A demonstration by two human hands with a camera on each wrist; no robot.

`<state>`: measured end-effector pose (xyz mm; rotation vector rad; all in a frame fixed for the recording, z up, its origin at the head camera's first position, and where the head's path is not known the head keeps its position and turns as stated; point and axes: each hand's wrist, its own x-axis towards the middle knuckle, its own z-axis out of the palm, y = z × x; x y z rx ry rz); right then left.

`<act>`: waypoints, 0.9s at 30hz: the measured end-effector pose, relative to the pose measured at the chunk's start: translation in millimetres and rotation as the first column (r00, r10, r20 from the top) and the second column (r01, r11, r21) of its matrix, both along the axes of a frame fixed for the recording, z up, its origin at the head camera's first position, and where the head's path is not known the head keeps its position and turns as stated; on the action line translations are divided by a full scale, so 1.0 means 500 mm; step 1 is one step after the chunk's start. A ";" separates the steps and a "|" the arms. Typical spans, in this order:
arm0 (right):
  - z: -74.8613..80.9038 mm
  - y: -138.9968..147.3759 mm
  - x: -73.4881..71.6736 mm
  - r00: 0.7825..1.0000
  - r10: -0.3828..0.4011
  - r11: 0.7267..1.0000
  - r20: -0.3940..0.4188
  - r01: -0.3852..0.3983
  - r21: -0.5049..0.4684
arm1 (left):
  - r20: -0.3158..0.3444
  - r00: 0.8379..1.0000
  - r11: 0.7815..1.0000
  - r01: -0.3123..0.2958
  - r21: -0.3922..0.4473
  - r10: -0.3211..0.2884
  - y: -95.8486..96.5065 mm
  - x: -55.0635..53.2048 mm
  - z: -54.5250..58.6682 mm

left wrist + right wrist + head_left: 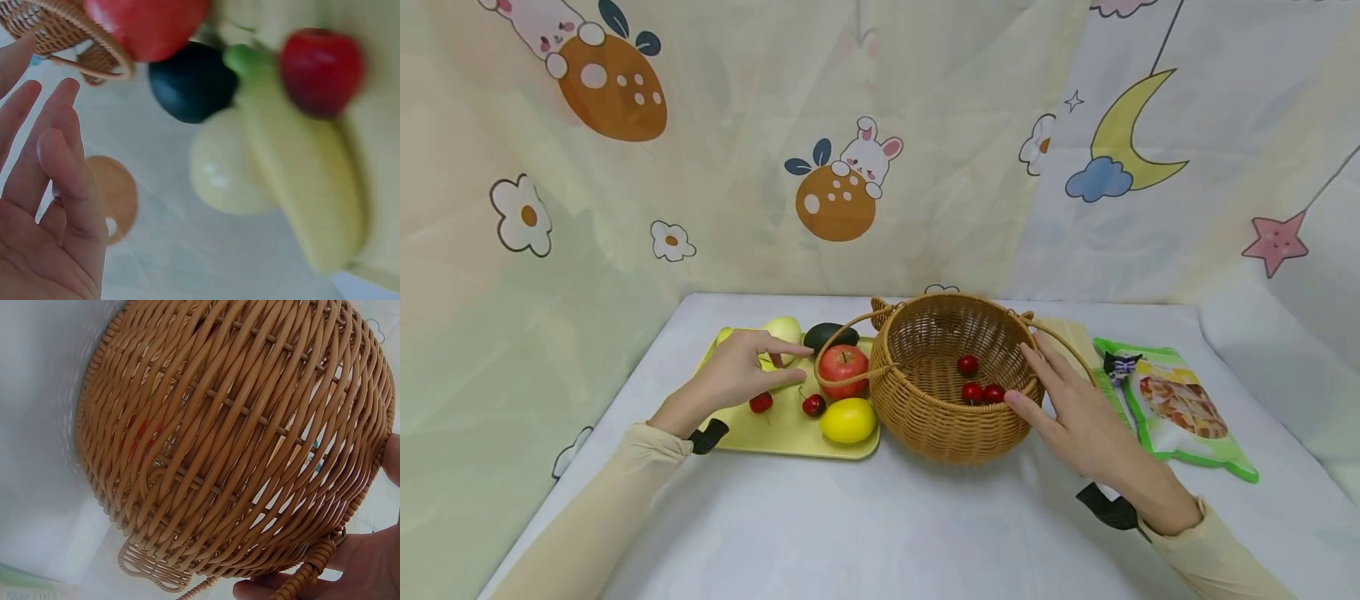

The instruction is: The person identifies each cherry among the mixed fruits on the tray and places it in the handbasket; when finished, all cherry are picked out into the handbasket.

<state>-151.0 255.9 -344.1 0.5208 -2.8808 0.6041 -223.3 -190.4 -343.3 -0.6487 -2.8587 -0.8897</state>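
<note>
My left hand (741,367) hovers over the yellow tray (760,442), thumb and fingers extended with a gap between them, holding nothing. Below and around it are a cherry (761,402), another cherry (813,406), an apple (844,370), a lemon (848,420) and a dark green oval fruit (831,335). The left wrist view shows a banana (300,181) beside a pale round fruit (222,165). My right hand (1078,417) touches the right rim of a wicker basket (955,433), fingers fairly straight. Inside the basket lie three cherries (972,392).
A green and white food package (1180,404) lies right of the basket, partly behind my right hand. The basket's looped handle (831,329) overlaps the tray's right side in the head view. A printed cloth (955,167) hangs behind the white table (760,533).
</note>
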 end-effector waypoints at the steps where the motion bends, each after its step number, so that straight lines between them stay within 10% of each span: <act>1: 0.001 0.001 -0.001 1.000 -0.001 1.000 -0.002 0.001 0.001 | 0.004 1.000 1.000 -0.016 -0.004 0.016 -0.012 0.003 -0.006; 13: -0.002 0.000 0.000 1.000 -0.016 1.000 0.014 0.016 -0.005 | 0.013 0.995 0.993 -0.098 -0.068 0.099 -0.105 0.041 -0.070; 27: -0.003 0.001 -0.003 1.000 -0.010 1.000 -0.010 0.010 0.007 | -0.057 0.991 0.983 -0.125 -0.131 0.119 -0.117 0.041 -0.110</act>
